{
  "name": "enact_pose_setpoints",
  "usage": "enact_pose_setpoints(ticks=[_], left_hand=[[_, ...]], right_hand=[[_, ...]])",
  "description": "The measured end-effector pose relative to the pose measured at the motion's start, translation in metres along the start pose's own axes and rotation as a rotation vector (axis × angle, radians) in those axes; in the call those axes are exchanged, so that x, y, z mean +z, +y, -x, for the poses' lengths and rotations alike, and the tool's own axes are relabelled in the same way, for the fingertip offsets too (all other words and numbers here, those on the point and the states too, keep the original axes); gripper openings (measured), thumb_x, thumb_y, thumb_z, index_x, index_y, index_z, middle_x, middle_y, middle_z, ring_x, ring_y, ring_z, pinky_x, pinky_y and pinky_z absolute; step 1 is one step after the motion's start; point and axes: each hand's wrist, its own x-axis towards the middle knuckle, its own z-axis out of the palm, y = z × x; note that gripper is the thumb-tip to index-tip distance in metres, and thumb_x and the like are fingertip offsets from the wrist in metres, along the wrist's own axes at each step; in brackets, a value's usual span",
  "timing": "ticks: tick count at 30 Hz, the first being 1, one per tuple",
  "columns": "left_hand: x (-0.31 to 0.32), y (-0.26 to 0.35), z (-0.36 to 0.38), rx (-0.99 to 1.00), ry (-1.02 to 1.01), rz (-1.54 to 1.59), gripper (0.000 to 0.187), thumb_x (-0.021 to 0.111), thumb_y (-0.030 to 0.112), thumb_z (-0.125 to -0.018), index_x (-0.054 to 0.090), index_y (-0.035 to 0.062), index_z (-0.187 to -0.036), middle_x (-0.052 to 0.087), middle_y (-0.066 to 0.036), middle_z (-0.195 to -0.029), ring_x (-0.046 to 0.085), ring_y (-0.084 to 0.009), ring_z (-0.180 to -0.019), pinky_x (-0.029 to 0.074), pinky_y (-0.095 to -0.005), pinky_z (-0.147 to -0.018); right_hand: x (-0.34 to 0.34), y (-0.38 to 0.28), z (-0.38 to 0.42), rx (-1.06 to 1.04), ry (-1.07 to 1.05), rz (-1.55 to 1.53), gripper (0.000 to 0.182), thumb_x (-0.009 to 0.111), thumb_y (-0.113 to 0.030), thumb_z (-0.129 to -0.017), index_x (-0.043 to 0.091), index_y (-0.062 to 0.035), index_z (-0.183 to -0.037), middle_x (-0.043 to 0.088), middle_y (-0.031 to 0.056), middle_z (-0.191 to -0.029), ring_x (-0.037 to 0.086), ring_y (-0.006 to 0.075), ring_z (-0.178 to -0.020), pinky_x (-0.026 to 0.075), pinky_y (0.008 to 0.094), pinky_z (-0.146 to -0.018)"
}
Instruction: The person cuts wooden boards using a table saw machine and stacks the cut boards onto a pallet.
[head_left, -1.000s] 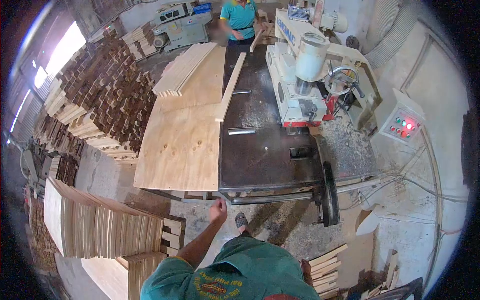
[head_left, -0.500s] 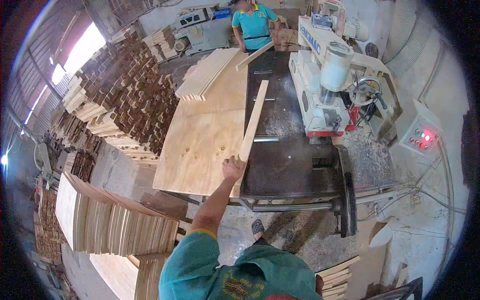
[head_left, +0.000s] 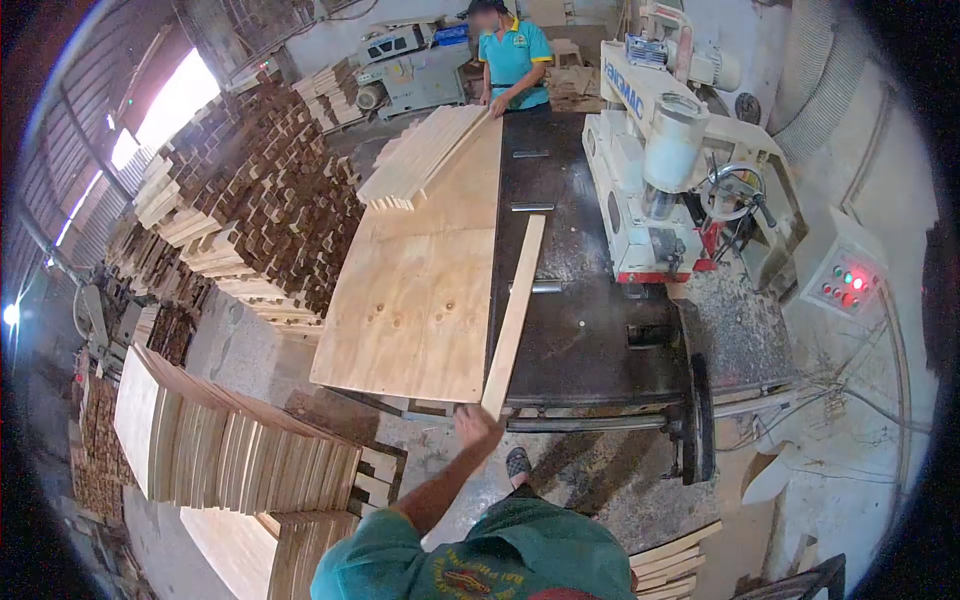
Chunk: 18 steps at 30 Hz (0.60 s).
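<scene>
My left hand (head_left: pixel 477 428) is closed around the near end of a long, narrow wooden board (head_left: pixel 516 310), just past the table's front edge. The board slants away over the dark machine table (head_left: pixel 600 360), beside a plywood sheet (head_left: pixel 410 300). My right hand is out of view. At the far end of the plywood lies a stack of pale boards (head_left: pixel 425 160), and a co-worker (head_left: pixel 515 65) in a teal shirt has a hand at its far edge.
A white machine (head_left: pixel 640 200) stands over the table's right side, with a lit control box (head_left: pixel 845 280) by the wall. Stacked panels (head_left: pixel 240 430) are at my left. Behind them rises a large pile of wood pieces (head_left: pixel 270 200). Several boards (head_left: pixel 675 560) lean low at right.
My left hand has pulled the narrow board toward me, past the table's front edge. The co-worker's short board has left the table's far end, and their hand is now at the stack.
</scene>
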Motion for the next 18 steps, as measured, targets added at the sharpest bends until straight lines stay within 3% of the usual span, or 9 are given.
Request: enact_pose_setpoints(ticks=[1,3,4,6,11,13,17,18], left_hand=[[-0.018,0.004,0.023,-0.055,-0.053,0.019,0.065,0.075,0.032,-0.073,0.045,0.0001,-0.121,0.055,-0.024,-0.101,0.054,-0.0425,-0.102,0.045,-0.0515,-0.093],[-0.017,-0.013,0.065,-0.367,-0.254,0.176,0.058,0.075,0.033,-0.073,0.050,0.0008,-0.114,0.062,-0.024,-0.096,0.062,-0.0453,-0.094,0.050,-0.0544,-0.084],[-0.019,-0.019,0.079,-0.370,-0.250,0.170,0.058,0.075,0.033,-0.073,0.050,0.0008,-0.114,0.062,-0.024,-0.096,0.062,-0.0453,-0.094,0.050,-0.0544,-0.084],[-0.026,-0.032,0.104,-0.244,-0.288,0.043,0.053,0.076,0.039,-0.072,0.056,0.0008,-0.103,0.067,-0.024,-0.090,0.067,-0.0449,-0.084,0.055,-0.0525,-0.072],[-0.042,-0.049,0.166,-0.177,-0.161,0.077,0.051,0.077,0.042,-0.072,0.061,0.0000,-0.095,0.068,-0.024,-0.081,0.068,-0.0422,-0.077,0.055,-0.0508,-0.063],[-0.051,-0.055,0.179,-0.118,-0.156,0.087,0.051,0.077,0.043,-0.072,0.062,0.0000,-0.094,0.067,-0.023,-0.077,0.068,-0.0419,-0.072,0.055,-0.0514,-0.060],[-0.073,-0.043,0.202,-0.033,-0.037,0.112,0.050,0.078,0.043,-0.072,0.062,0.0020,-0.096,0.067,-0.022,-0.072,0.067,-0.0435,-0.070,0.054,-0.0525,-0.058],[-0.073,-0.040,0.204,-0.020,0.005,0.131,0.049,0.079,0.043,-0.072,0.063,0.0033,-0.097,0.067,-0.022,-0.073,0.067,-0.0436,-0.070,0.053,-0.0522,-0.058]], right_hand=[[-0.001,0.001,-0.003,0.005,-0.006,-0.010,0.030,0.056,-0.027,-0.094,0.058,-0.0038,-0.113,0.067,0.0155,-0.096,0.067,0.0247,-0.067,0.054,0.0336,-0.053],[-0.003,0.000,-0.009,0.007,-0.027,-0.025,0.031,0.057,-0.027,-0.094,0.057,-0.0041,-0.114,0.067,0.0156,-0.097,0.067,0.0249,-0.066,0.054,0.0337,-0.052],[-0.004,0.000,-0.012,0.009,-0.038,-0.034,0.031,0.057,-0.027,-0.094,0.057,-0.0043,-0.115,0.067,0.0157,-0.097,0.067,0.0250,-0.066,0.053,0.0337,-0.051],[-0.007,0.002,-0.021,0.001,-0.073,-0.062,0.033,0.058,-0.028,-0.094,0.056,-0.0045,-0.117,0.067,0.0158,-0.098,0.068,0.0253,-0.065,0.053,0.0338,-0.050],[-0.013,-0.017,-0.060,-0.017,-0.221,-0.205,0.036,0.060,-0.028,-0.094,0.054,-0.0053,-0.121,0.068,0.0161,-0.100,0.068,0.0259,-0.063,0.052,0.0339,-0.048],[-0.015,-0.034,-0.069,-0.058,-0.354,-0.344,0.029,0.058,-0.027,-0.096,0.058,-0.0077,-0.117,0.068,0.0140,-0.105,0.067,0.0275,-0.074,0.053,0.0388,-0.063],[0.012,-0.112,-0.033,-0.115,-0.295,-0.166,0.039,0.062,-0.028,-0.094,0.055,-0.0057,-0.124,0.067,0.0122,-0.109,0.068,0.0225,-0.078,0.054,0.0375,-0.068],[0.019,-0.131,-0.020,-0.215,-0.346,-0.133,0.042,0.064,-0.028,-0.092,0.054,-0.0063,-0.127,0.067,0.0116,-0.109,0.067,0.0219,-0.081,0.054,0.0366,-0.071]])
